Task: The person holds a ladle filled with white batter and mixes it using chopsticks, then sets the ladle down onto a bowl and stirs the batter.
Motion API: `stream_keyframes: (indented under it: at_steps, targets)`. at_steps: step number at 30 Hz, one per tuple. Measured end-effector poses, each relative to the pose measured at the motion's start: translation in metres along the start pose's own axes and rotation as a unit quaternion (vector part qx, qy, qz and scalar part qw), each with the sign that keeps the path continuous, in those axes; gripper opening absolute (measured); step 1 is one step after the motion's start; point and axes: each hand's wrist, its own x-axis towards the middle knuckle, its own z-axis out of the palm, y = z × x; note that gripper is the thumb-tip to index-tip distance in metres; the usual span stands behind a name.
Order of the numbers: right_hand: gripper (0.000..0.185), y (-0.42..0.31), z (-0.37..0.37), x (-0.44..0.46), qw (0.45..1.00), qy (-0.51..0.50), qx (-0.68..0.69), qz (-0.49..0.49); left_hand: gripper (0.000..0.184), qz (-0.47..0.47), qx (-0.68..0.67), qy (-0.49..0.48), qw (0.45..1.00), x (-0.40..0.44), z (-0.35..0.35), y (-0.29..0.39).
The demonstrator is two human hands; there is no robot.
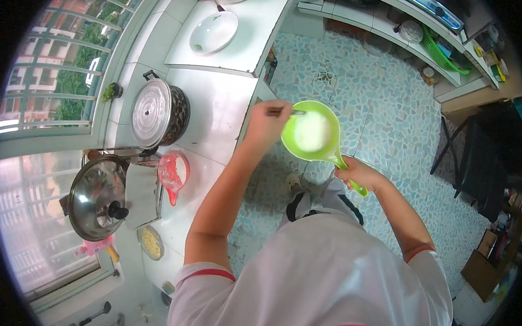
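My left hand (267,124) is closed around the dark handle of a metal utensil (297,112). The tip reaches into a lime-green dipper (290,142); whether it is a spoon or a fork is hidden. A smooth white mixture (312,132) fills part of the dipper's bowl. Gripping the dipper's handle from the other side is my right hand (361,174). The dipper is held in the air over the floor, in front of my body. On the counter to the left, a red dipper (170,170) has white residue inside.
Along the left counter (208,101) stand a lidded pot (153,112), a glass-lidded pan (97,196), a white frying pan (214,33) and a plate of yellowish pieces (150,243). Shelves (386,29) with a green basket (440,54) line the upper right. A dark chair (479,165) is at right.
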Motion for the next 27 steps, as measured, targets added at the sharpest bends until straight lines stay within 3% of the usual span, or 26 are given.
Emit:
stream_keyframes:
  at_steps: [3, 5, 6, 7, 8, 9, 10, 11, 17, 20, 22, 24, 26, 27]
  targets:
    - [0.021, 0.001, 0.003, 0.006, 0.999, -0.004, -0.026, -0.024, 0.014, 0.084, 0.063, -0.092, 0.990, -0.004, 0.029, 0.030]
    - [0.025, 0.001, 0.005, 0.003, 0.999, 0.012, -0.041, -0.028, 0.012, 0.006, 0.037, -0.065, 0.997, 0.002, 0.016, 0.027]
    - [0.025, 0.005, 0.004, 0.003, 0.999, -0.004, -0.037, -0.015, 0.011, 0.038, 0.087, -0.053, 0.994, 0.009, -0.001, 0.022]
    - [0.026, 0.007, -0.002, 0.006, 0.999, -0.015, -0.038, -0.010, 0.014, -0.048, 0.038, -0.014, 0.998, 0.003, -0.013, 0.035]
    - [0.023, 0.005, -0.003, 0.002, 0.999, -0.004, -0.033, -0.011, 0.018, 0.042, 0.177, -0.064, 0.981, 0.012, -0.042, 0.019]
    - [0.020, 0.000, -0.001, -0.004, 1.000, 0.005, -0.027, -0.013, 0.023, 0.020, 0.083, -0.018, 0.996, 0.001, -0.054, 0.010]
    - [0.017, -0.006, -0.001, -0.008, 0.999, 0.015, -0.024, -0.020, 0.023, 0.011, 0.177, -0.019, 0.984, -0.009, -0.064, 0.012]
    - [0.017, -0.009, -0.003, -0.009, 0.999, 0.023, -0.018, -0.020, 0.023, 0.031, 0.180, -0.005, 0.983, -0.028, -0.063, 0.014]
    - [0.016, -0.009, -0.004, -0.004, 0.999, 0.039, -0.009, -0.028, 0.022, -0.115, 0.041, 0.033, 0.992, -0.087, -0.017, 0.000]
    - [0.017, -0.006, -0.004, -0.004, 0.999, 0.027, -0.022, -0.015, 0.021, -0.028, 0.112, 0.019, 0.993, -0.031, -0.042, -0.030]
    - [0.017, -0.002, -0.008, -0.002, 0.999, 0.014, -0.034, -0.009, 0.018, 0.004, 0.140, -0.027, 0.990, 0.004, -0.041, 0.000]
    - [0.017, 0.010, -0.010, 0.003, 0.998, 0.009, -0.033, -0.050, 0.009, 0.085, 0.053, -0.097, 0.990, 0.024, -0.031, 0.012]
    - [0.028, 0.010, -0.011, 0.003, 0.998, 0.014, -0.052, -0.020, 0.007, 0.132, 0.085, -0.109, 0.982, 0.029, -0.020, 0.036]
    - [0.024, 0.004, -0.011, -0.001, 0.998, 0.014, -0.046, -0.028, 0.007, 0.110, 0.057, -0.104, 0.987, 0.031, -0.023, 0.034]
